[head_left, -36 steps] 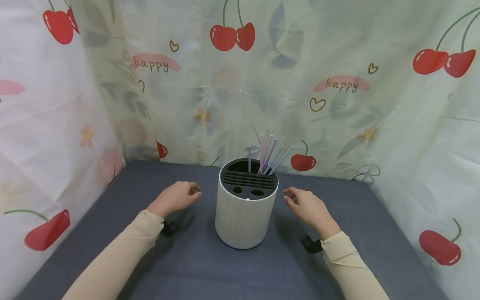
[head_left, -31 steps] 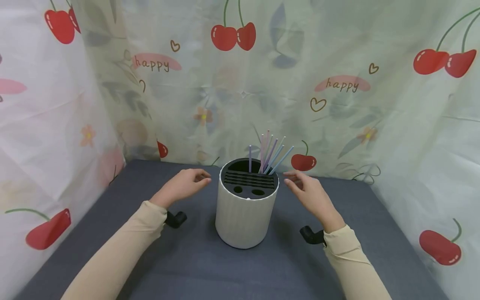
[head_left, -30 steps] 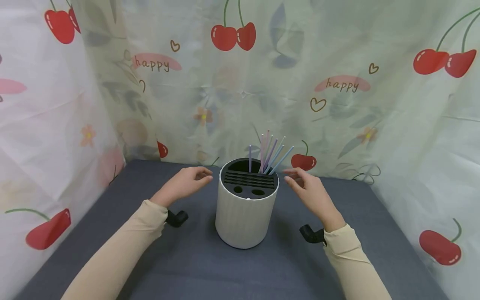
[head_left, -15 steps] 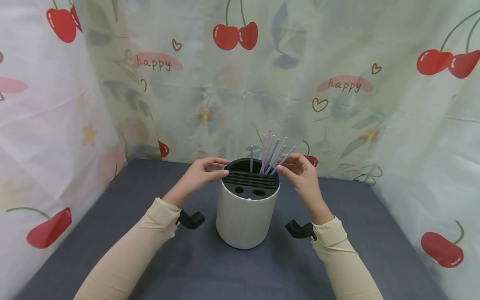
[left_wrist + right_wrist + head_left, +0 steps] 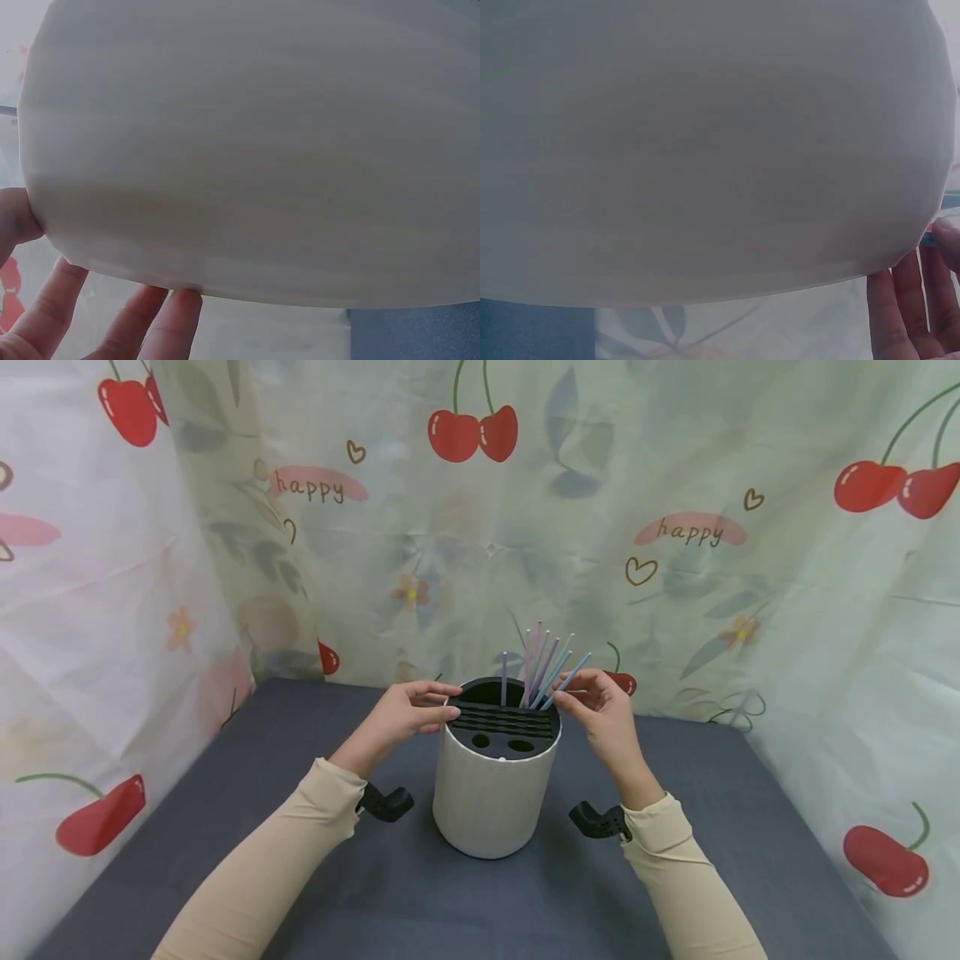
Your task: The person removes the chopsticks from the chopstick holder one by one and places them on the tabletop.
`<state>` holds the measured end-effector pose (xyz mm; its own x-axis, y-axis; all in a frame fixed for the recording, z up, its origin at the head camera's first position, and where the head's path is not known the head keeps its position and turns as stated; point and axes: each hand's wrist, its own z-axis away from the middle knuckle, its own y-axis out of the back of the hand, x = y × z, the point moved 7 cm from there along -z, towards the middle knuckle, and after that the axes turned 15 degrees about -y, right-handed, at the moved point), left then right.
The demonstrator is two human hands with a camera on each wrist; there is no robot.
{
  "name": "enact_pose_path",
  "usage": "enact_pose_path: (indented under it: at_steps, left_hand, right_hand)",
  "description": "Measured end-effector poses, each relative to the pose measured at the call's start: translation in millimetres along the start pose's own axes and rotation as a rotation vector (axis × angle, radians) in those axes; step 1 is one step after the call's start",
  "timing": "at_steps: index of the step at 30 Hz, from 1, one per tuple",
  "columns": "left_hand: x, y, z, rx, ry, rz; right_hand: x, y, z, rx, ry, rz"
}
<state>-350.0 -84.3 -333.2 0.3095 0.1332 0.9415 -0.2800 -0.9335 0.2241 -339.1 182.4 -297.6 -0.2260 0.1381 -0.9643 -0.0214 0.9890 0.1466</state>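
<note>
A white round utensil holder [image 5: 491,802] stands upright on the table, its black insert [image 5: 497,747] cut with several slots and two holes. Thin pastel sticks [image 5: 536,664], purple, pink and blue, lean out of its rear opening. On the left, my left hand [image 5: 397,718] holds the rim, thumb at the edge and fingers against the outer wall [image 5: 247,150]. With thumb and fingers, my right hand [image 5: 611,722] pinches a blue stick [image 5: 581,664] at the right rim. Only a short blue bit [image 5: 928,238] shows between those fingers in the right wrist view.
Dark grey cloth covers the table [image 5: 457,910]. A cherry-printed curtain [image 5: 480,527] hangs behind it and along both sides. Each wrist wears a black camera mount, such as the left mount [image 5: 388,803].
Both hands have moved inward and up from beside the holder to its rim. The left has taken hold of the rim, the right of a blue stick. The holder stands in place.
</note>
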Motion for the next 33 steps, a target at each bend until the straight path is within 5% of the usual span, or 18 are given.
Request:
enact_pose_path:
  at_steps: [10, 15, 19, 23, 28, 33]
  left_hand:
    - [0.5, -1.3, 2.0, 0.028, 0.034, 0.008]
    - [-0.4, -2.0, 1.5, 0.023, 0.045, 0.019]
    - [-1.3, -1.1, 1.1, 0.026, 0.06, 0.021]
    - [-1.3, -0.3, 0.6, 0.033, 0.067, 0.019]
    - [-1.7, -2.0, 0.5, 0.023, 0.049, 0.03]
    - [-0.8, -2.6, 2.0, 0.019, 0.04, 0.023]
  right_hand:
    - [-15, 5, -1.4, -0.004, 0.033, -0.056]
    - [-59, 26, -2.1, 0.011, 0.142, -0.175]
    - [-108, 60, -2.0, 0.066, 0.257, -0.381]
    - [-127, 92, -6.3, 0.133, 0.252, -0.513]
    - [-89, 106, -19.3, 0.104, 0.099, -0.472]
    - [-2, 88, -30.5, 0.031, -0.194, -0.2]
